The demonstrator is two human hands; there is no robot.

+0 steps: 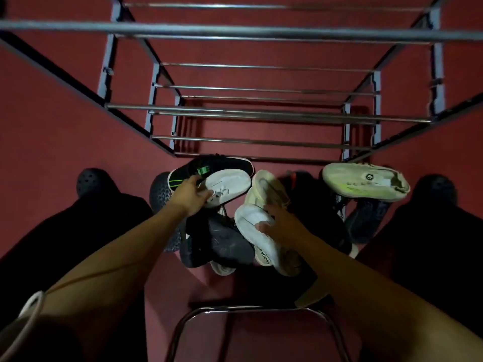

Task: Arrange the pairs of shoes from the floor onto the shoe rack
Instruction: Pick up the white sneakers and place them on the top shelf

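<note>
A heap of shoes lies on the red floor between my legs. My left hand (192, 195) grips a white sneaker (230, 185) at its collar, beside a black shoe with green stripes (209, 167). My right hand (281, 226) rests with curled fingers on another white sneaker (251, 218) lower in the heap. A cream shoe (269, 188) sits between them. A pale green-soled shoe (366, 182) lies at the right, dark shoes (222, 244) in the middle. The metal shoe rack (261, 111) stands just beyond, its bars bare.
A chrome stool frame (251, 312) stands under me at the bottom of the view. My feet in dark clogs (91, 180) flank the heap, the other (435, 185) at right. Red floor (52, 113) surrounds the rack on both sides.
</note>
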